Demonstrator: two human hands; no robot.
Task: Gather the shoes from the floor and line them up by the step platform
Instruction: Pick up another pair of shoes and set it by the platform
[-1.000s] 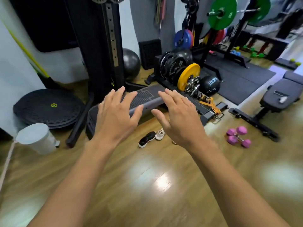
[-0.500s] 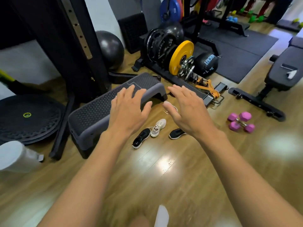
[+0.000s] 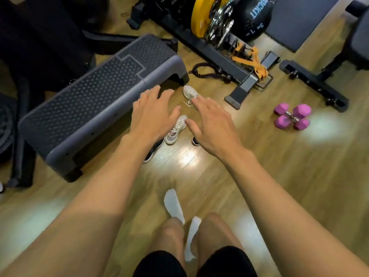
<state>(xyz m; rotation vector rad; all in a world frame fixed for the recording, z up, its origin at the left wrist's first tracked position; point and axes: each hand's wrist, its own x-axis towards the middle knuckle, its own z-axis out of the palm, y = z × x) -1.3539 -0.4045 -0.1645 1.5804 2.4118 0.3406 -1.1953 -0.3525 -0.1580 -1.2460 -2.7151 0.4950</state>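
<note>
Four shoes [image 3: 175,129], one ball [image 3: 253,15] (lettering "…CKIT")

Over the glossy wooden floor [image 3: 259,176], the left hand [image 3: 153,114] and right hand [image 3: 213,124] hover palm-down with fingers spread, holding nothing. Between them lies a white mesh sneaker [image 3: 175,130]; a second white sneaker [image 3: 189,91] sits just beside the corner of the grey plastic step platform [image 3: 95,96]. A black shoe with a white sole [image 3: 152,151] shows under the left forearm. Two pink hexagonal dumbbells [image 3: 292,116] lie well to the right.
</note>
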